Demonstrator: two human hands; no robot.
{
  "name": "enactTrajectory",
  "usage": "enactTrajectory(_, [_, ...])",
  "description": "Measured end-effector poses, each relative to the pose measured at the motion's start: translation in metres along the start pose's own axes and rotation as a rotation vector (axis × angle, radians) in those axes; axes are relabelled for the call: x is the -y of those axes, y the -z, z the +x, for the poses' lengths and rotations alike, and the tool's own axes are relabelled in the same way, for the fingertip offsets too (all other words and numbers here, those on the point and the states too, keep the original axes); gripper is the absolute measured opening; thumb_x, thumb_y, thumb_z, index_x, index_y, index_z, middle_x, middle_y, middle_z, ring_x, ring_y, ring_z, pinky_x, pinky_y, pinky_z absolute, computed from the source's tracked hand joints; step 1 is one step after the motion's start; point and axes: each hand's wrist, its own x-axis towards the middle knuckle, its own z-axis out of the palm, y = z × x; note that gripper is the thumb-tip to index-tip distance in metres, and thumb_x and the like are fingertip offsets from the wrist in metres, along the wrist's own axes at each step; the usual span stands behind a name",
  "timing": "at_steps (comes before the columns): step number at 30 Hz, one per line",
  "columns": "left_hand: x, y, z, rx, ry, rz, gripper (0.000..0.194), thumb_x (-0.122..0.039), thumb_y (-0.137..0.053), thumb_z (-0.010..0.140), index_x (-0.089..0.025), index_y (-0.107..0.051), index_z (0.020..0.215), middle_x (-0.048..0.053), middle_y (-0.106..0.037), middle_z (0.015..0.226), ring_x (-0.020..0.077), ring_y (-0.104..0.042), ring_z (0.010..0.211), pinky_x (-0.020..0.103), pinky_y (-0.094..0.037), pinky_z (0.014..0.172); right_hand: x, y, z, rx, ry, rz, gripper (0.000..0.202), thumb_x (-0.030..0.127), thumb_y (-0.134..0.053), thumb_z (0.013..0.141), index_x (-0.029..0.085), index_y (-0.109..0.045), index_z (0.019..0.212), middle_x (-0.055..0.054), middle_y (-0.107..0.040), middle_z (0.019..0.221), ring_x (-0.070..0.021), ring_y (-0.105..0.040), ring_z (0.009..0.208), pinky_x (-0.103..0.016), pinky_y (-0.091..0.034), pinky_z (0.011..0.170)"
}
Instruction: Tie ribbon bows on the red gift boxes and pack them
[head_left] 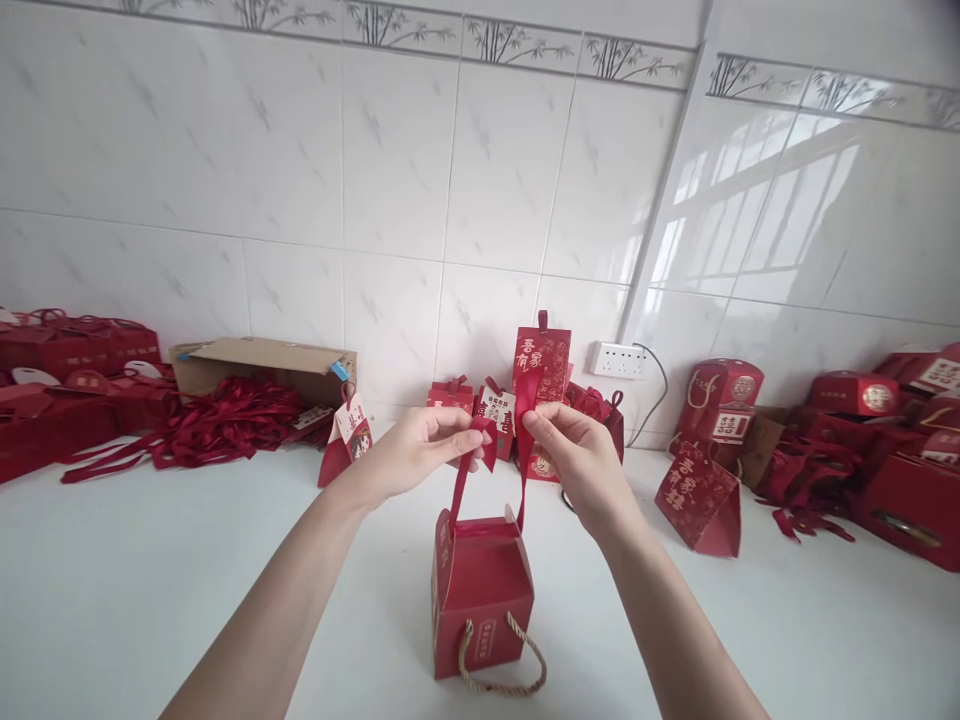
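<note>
A red gift box (487,570) with a rope handle (504,688) stands upright on the white table in front of me. A red ribbon (459,490) passes across its top, and its two ends rise from either side. My left hand (431,448) pinches one end above the box's left side. The other end is pinched between the thumb and fingers of my right hand (574,450), above the right side. Both ends are raised and apart, with no knot visible between them. The rope handle hangs at the box's near face.
Behind my hands stand several small red boxes (541,350) against the tiled wall. At left, a cardboard carton (262,352) has a heap of red ribbons (225,425) spilling out. A triangular red box (701,500) and more stacked boxes sit at right. A power strip (618,360) is on the wall.
</note>
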Motion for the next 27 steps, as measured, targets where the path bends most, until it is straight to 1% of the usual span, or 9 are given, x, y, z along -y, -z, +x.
enactTrajectory(3, [0.0,-0.002,0.0,0.001,-0.052,-0.143,0.022,-0.039,-0.06,0.08,-0.018,-0.064,0.083,0.001,-0.06,0.068,0.0138,-0.056,0.07,0.029,-0.046,0.076,0.001,0.002,0.0,0.087,-0.053,-0.002,0.031,0.048,-0.066,0.073,0.017,-0.059,0.071,0.0,-0.056,0.07,-0.0104,-0.047,0.064,-0.024,-0.038,0.062])
enactTrajectory(7, [0.0,-0.002,0.001,-0.012,-0.073,-0.314,0.02,-0.035,-0.066,0.076,-0.016,-0.066,0.077,0.001,-0.058,0.068,0.0119,-0.055,0.066,0.029,-0.047,0.074,0.002,0.0,-0.002,0.189,-0.099,-0.079,0.032,0.048,-0.066,0.072,0.017,-0.058,0.07,0.001,-0.053,0.066,-0.01,-0.044,0.061,-0.024,-0.036,0.059])
enactTrajectory(10, [0.001,0.001,0.001,-0.065,-0.061,-0.419,0.018,-0.033,-0.07,0.073,-0.016,-0.065,0.074,0.001,-0.058,0.068,0.0115,-0.055,0.063,0.029,-0.048,0.072,0.002,-0.002,-0.001,0.211,-0.108,-0.137,0.031,0.047,-0.065,0.073,0.017,-0.058,0.069,0.002,-0.05,0.065,-0.009,-0.041,0.06,-0.024,-0.033,0.058])
enactTrajectory(12, [0.002,0.001,0.002,-0.107,-0.065,-0.485,0.018,-0.033,-0.072,0.071,-0.017,-0.064,0.073,0.0,-0.057,0.065,0.011,-0.054,0.061,0.027,-0.048,0.067,0.0,-0.001,-0.001,0.225,-0.113,-0.149,0.031,0.047,-0.064,0.074,0.017,-0.058,0.07,0.002,-0.05,0.066,-0.0093,-0.043,0.061,-0.024,-0.034,0.059])
enactTrajectory(15, [0.001,-0.005,0.005,-0.172,-0.075,-0.587,0.019,-0.031,-0.074,0.068,-0.017,-0.064,0.074,-0.001,-0.056,0.066,0.0094,-0.051,0.06,0.023,-0.045,0.058,-0.003,0.0,0.001,0.256,-0.126,-0.118,0.031,0.047,-0.066,0.073,0.017,-0.059,0.071,0.002,-0.052,0.066,-0.0098,-0.045,0.062,-0.025,-0.037,0.06])
enactTrajectory(18, [-0.001,-0.017,0.008,-0.206,-0.061,-0.614,0.02,-0.029,-0.074,0.068,-0.016,-0.065,0.08,0.0,-0.057,0.073,0.0082,-0.049,0.063,0.021,-0.043,0.057,-0.004,0.002,0.002,0.243,-0.127,-0.052,0.03,0.045,-0.07,0.069,0.017,-0.059,0.069,0.003,-0.052,0.064,-0.0089,-0.046,0.06,-0.024,-0.038,0.06])
enactTrajectory(22, [-0.004,-0.031,0.007,-0.265,-0.064,-0.548,0.021,-0.028,-0.072,0.071,-0.017,-0.065,0.088,0.001,-0.056,0.082,0.0061,-0.043,0.063,0.018,-0.034,0.05,-0.006,0.006,0.004,0.193,-0.123,0.063,0.029,0.042,-0.074,0.066,0.017,-0.059,0.072,0.003,-0.053,0.065,-0.0085,-0.047,0.059,-0.024,-0.04,0.06])
enactTrajectory(24, [-0.007,-0.035,0.005,-0.288,-0.072,-0.537,0.019,-0.029,-0.071,0.072,-0.018,-0.064,0.086,-0.001,-0.052,0.078,0.0051,-0.038,0.059,0.018,-0.033,0.05,-0.007,0.007,0.005,0.184,-0.123,0.114,0.029,0.042,-0.074,0.067,0.017,-0.059,0.073,0.003,-0.053,0.066,-0.009,-0.048,0.061,-0.024,-0.041,0.061])
enactTrajectory(27, [-0.01,-0.038,0.002,-0.31,-0.114,-0.588,0.016,-0.033,-0.065,0.078,-0.018,-0.06,0.076,-0.003,-0.045,0.067,0.0063,-0.038,0.058,0.02,-0.035,0.053,-0.007,0.007,0.005,0.172,-0.121,0.142,0.03,0.042,-0.075,0.065,0.017,-0.059,0.071,0.002,-0.053,0.066,-0.0093,-0.048,0.061,-0.024,-0.041,0.06])
